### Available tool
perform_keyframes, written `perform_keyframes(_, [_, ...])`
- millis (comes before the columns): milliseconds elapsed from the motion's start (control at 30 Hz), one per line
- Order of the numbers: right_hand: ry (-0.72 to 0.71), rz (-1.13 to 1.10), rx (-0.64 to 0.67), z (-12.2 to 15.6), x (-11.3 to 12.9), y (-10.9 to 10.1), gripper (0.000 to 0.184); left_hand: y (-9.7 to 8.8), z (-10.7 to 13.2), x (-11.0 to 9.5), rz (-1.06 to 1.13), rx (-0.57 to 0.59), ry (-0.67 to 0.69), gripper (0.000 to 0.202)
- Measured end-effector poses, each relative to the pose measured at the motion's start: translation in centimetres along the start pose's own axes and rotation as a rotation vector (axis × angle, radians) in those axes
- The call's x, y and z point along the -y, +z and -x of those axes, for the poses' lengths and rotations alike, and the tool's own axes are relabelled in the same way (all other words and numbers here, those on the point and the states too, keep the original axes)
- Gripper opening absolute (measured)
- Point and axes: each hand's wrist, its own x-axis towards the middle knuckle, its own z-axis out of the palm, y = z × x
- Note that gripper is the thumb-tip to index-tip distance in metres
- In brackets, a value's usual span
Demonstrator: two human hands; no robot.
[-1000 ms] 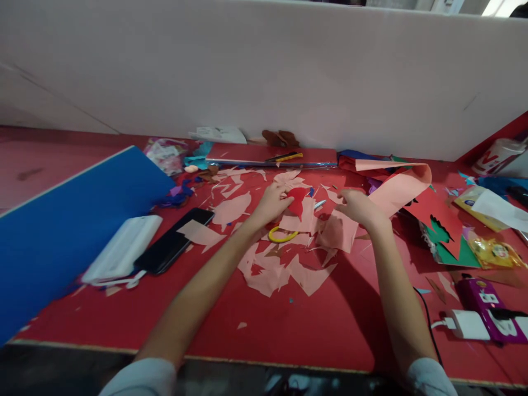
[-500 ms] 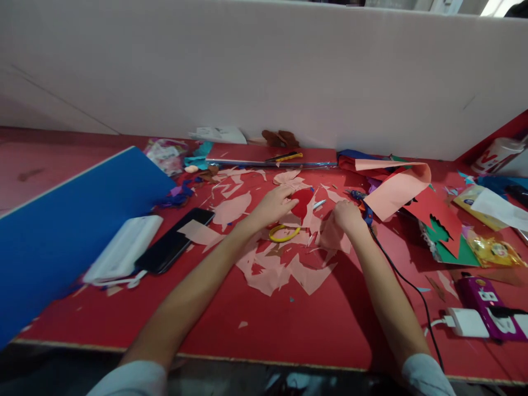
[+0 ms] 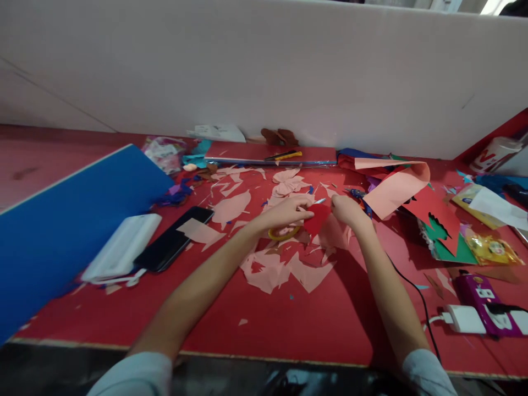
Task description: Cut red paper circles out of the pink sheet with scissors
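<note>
My left hand [image 3: 289,212] pinches a small red paper cut-out [image 3: 317,221] and holds it just above the red table [image 3: 330,324]. My right hand [image 3: 345,210] is closed right beside the cut-out's right edge. A blue tool [image 3: 358,195] shows behind its knuckles, and a black cord [image 3: 418,294] runs out from under that forearm. The fingers seem wrapped round the tool, but the grip itself is hidden. A yellow ring [image 3: 282,235] lies under my left hand. Several pink paper scraps [image 3: 289,269] lie around both hands.
A blue board [image 3: 61,220] leans at the left, with a white box [image 3: 124,247] and a black phone [image 3: 173,239] beside it. Curled pink, red and green sheets [image 3: 412,192] lie at the right. A white charger [image 3: 464,320] and purple device [image 3: 482,300] sit near the right edge.
Both hands have drawn closer to me and together. The left hand has lifted the red cut-out off the scraps. The right hand came back from the pink sheet with the corded tool.
</note>
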Motion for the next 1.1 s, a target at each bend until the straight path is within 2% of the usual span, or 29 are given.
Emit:
perform_keyframes(100, [-0.099, -0.228, 0.014, -0.3, -0.6, -0.6, 0.019, 0.8, -0.6, -0.2, 0.032, -0.026, 0.079, 0.023])
perform_keyframes(233, [-0.203, -0.530, 0.017, -0.8, -1.8, -0.8, 0.010, 1.2, -1.2, -0.7, 0.084, 0.001, 0.072, 0.028])
perform_keyframes(400, [-0.259, -0.750, 0.031, -0.6, -2.4, -1.5, 0.009, 1.6, -1.7, -1.1, 0.144, 0.023, 0.089, 0.022])
perform_keyframes(533, [-0.275, -0.904, 0.050, -0.4, -2.4, -1.7, 0.016, 1.9, -1.9, -1.0, 0.138, -0.036, 0.081, 0.023])
perform_keyframes(733, [-0.280, -0.970, 0.067, -0.6, -2.5, -1.3, 0.024, 2.2, -1.9, -0.5, 0.237, -0.110, 0.071, 0.024])
perform_keyframes(833, [-0.269, -0.970, 0.054, -0.6, -2.4, -1.3, 0.026, 2.2, -1.8, -0.6, 0.323, -0.095, 0.066, 0.036])
perform_keyframes(933, [-0.277, -0.989, 0.055, -0.6, -2.2, -1.3, 0.027, 2.0, -1.6, -1.0, 0.227, -0.102, 0.056, 0.039])
perform_keyframes(1033, [-0.297, -1.029, 0.066, -0.7, -2.1, -1.2, 0.025, 1.6, -1.4, -1.2, 0.071, -0.093, 0.069, 0.024])
perform_keyframes(1100, [-0.300, -1.068, 0.061, -1.0, -2.1, -0.9, 0.025, 1.4, -1.4, -1.2, 0.018, -0.086, 0.074, 0.021])
